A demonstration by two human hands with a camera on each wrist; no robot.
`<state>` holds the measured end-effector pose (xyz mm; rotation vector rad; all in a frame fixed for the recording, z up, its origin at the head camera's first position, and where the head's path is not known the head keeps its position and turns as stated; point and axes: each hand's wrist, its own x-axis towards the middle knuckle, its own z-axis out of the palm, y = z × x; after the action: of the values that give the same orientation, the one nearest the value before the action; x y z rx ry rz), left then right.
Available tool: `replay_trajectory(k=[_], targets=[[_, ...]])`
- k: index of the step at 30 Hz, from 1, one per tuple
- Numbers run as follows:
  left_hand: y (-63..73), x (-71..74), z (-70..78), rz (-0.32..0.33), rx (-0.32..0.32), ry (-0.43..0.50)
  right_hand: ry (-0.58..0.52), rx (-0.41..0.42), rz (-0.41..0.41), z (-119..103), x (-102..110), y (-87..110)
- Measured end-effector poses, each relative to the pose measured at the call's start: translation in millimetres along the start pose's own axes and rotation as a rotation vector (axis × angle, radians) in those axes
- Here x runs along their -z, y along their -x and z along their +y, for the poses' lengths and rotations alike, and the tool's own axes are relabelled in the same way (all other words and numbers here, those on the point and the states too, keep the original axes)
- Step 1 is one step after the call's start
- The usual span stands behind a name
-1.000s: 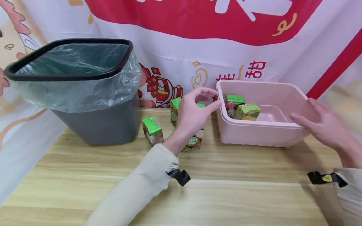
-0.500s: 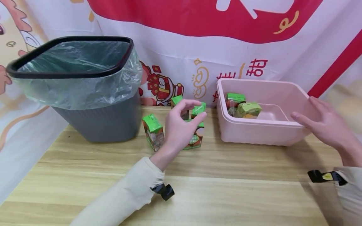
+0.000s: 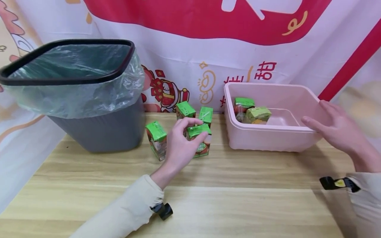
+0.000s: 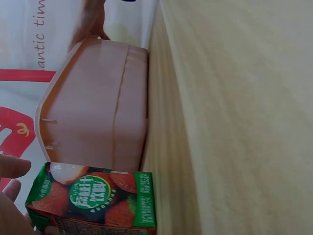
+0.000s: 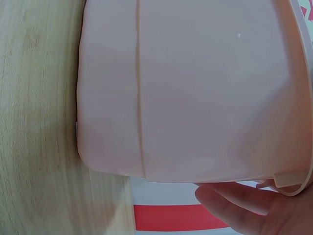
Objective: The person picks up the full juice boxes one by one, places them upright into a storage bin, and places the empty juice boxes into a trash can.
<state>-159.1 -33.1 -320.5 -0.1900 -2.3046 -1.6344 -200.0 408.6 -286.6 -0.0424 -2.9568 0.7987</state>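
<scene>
We are curving the thumb and fingers of our left hand (image 3: 182, 145) around the green top of the front juice carton (image 3: 203, 149), which is standing upright on the surface (image 3: 232, 205); we cannot tell whether they are gripping it. Just behind it, two more green-topped cartons (image 3: 206, 114) are standing, and a left carton (image 3: 156, 132) is standing just beyond our hand, near the grey bin (image 3: 101, 132) with its clear liner (image 3: 89, 102). With our right hand (image 3: 339, 132) we are holding the right end of the pink box (image 3: 274, 138), thumb over the rim. Inside, toward its left end, a red-and-green carton (image 3: 244, 102) and a pale green carton (image 3: 259, 113) are lying close together. A printed cloth (image 3: 178, 49) is hanging behind everything.
</scene>
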Motion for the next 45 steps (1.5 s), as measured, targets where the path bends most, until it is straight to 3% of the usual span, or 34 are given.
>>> replay_trajectory(k=[12,19,33,45], targets=[[-1.1,4.8,-12.0,-0.009,0.008,-0.03,-0.006,0.02,-0.008,-5,-1,-5.6],[-1.0,5.7,-14.8,-0.022,0.044,-0.047,0.0,0.011,-0.009,-5,-2,-4.2],[-1.9,2.0,-18.4,-0.013,0.052,-0.073,-0.01,-0.008,-0.02,-2,-2,-1.7],[-5.6,3.8,-18.6,-0.065,0.106,-0.056,-0.001,0.019,0.004,1,-1,-2.1]])
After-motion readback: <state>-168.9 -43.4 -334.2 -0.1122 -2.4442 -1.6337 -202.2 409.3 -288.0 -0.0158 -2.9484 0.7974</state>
